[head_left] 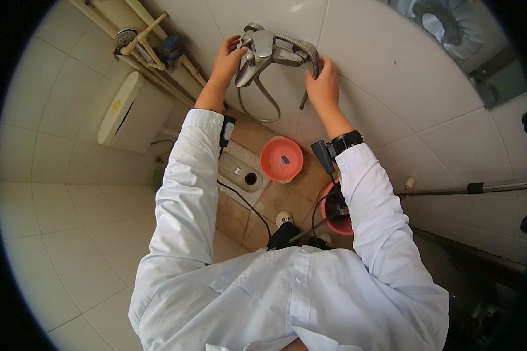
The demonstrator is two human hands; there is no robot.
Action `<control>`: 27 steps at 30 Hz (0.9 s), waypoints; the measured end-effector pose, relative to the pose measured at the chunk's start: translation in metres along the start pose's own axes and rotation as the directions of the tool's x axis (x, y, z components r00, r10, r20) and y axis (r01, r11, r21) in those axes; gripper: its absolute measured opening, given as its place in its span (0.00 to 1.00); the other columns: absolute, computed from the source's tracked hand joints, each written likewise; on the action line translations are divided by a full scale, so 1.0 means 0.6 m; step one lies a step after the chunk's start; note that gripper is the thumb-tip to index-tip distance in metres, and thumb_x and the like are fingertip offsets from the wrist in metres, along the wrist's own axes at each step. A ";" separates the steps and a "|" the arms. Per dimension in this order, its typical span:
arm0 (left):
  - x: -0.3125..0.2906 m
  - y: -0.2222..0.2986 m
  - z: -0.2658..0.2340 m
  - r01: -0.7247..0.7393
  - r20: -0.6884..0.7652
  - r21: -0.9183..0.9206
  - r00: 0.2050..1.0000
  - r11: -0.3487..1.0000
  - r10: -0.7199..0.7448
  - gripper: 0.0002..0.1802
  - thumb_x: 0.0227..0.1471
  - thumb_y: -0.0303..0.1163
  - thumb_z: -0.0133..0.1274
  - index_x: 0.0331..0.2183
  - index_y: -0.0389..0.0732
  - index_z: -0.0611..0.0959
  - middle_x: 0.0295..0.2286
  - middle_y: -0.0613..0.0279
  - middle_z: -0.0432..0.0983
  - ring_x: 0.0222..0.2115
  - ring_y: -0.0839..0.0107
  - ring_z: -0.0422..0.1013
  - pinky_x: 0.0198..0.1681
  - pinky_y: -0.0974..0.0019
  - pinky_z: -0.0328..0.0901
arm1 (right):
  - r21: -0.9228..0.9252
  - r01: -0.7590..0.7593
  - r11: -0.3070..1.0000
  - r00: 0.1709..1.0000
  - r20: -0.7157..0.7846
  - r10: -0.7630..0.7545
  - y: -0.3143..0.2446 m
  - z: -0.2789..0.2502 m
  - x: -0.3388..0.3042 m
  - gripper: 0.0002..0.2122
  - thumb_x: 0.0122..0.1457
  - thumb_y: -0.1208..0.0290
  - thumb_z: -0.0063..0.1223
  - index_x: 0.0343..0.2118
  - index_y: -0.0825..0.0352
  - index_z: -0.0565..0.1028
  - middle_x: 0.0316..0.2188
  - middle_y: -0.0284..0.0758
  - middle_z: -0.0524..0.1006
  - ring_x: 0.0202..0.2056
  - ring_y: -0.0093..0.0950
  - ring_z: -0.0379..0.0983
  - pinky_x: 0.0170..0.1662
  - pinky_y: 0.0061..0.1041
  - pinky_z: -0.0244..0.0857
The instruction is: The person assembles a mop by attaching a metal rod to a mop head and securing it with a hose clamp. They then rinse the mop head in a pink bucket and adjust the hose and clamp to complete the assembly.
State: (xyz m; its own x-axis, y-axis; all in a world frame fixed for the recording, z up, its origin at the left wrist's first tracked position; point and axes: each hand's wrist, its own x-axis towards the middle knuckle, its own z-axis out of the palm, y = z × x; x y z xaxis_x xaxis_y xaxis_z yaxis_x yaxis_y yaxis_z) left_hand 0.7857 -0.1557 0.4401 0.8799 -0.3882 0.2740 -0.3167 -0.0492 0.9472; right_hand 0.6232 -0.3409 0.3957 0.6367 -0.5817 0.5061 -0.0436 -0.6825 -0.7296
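A chrome mixer faucet [262, 51] is fixed to the tiled wall at the top of the view. A flexible metal shower hose [299, 45] drapes over its right end and hangs down, its free end pointing at the floor. Another stretch loops below the spout. My left hand [223, 63] is at the faucet's left side, thumb and fingers apart, fingertips close to the metal; contact is unclear. On the other side, my right hand [324, 86] has its thumb and fingers around the hanging hose, part of the fingers being hidden.
A pink basin [281, 159] sits beside the squat toilet [235, 174]; another pink basin [344, 226] is partly behind my right sleeve. Pipes [149, 50] and a white cistern [127, 112] line the left wall. A metal pole [498, 187] extends at right. Cables hang from both wrists.
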 end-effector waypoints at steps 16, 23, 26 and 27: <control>-0.063 -0.098 -0.034 -0.296 -0.342 0.330 0.847 0.896 0.406 0.16 0.46 0.26 0.51 0.40 0.34 0.73 0.38 0.53 0.68 0.39 0.62 0.66 0.45 0.64 0.60 | 0.179 -0.237 0.955 0.912 0.379 0.155 0.134 0.058 -0.052 0.09 0.54 0.71 0.48 0.36 0.68 0.74 0.35 0.41 0.76 0.39 0.36 0.72 0.43 0.30 0.64; -0.736 -0.125 0.320 0.240 0.243 0.403 0.902 0.883 -0.356 0.14 0.49 0.22 0.47 0.41 0.35 0.74 0.36 0.54 0.75 0.38 0.65 0.72 0.41 0.66 0.64 | 0.196 -0.582 0.789 0.722 0.571 0.390 0.381 -0.332 -0.478 0.09 0.55 0.75 0.43 0.37 0.72 0.72 0.33 0.39 0.77 0.37 0.30 0.73 0.41 0.27 0.65; -0.870 -0.156 0.421 0.254 0.195 0.422 0.912 0.870 -0.360 0.14 0.46 0.23 0.48 0.39 0.37 0.75 0.32 0.52 0.77 0.34 0.60 0.74 0.37 0.64 0.66 | 0.194 -0.550 0.812 0.731 0.581 0.357 0.450 -0.400 -0.582 0.10 0.55 0.74 0.43 0.37 0.72 0.73 0.33 0.40 0.77 0.37 0.32 0.74 0.41 0.28 0.65; -0.902 -0.160 0.445 0.238 0.205 0.432 0.913 0.870 -0.352 0.14 0.46 0.23 0.48 0.39 0.37 0.75 0.32 0.52 0.77 0.34 0.60 0.74 0.38 0.64 0.66 | 0.164 -0.554 0.816 0.708 0.608 0.359 0.461 -0.418 -0.614 0.10 0.55 0.74 0.43 0.37 0.72 0.73 0.33 0.41 0.77 0.37 0.32 0.74 0.41 0.28 0.65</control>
State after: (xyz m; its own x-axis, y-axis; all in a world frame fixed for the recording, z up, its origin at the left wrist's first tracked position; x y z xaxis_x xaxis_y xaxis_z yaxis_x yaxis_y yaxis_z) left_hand 0.2456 -0.1865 0.1567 0.8422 -0.5263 -0.1171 -0.2191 -0.5325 0.8176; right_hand 0.1834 -0.4262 0.1228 0.9031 -0.3885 -0.1832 -0.2627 -0.1620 -0.9512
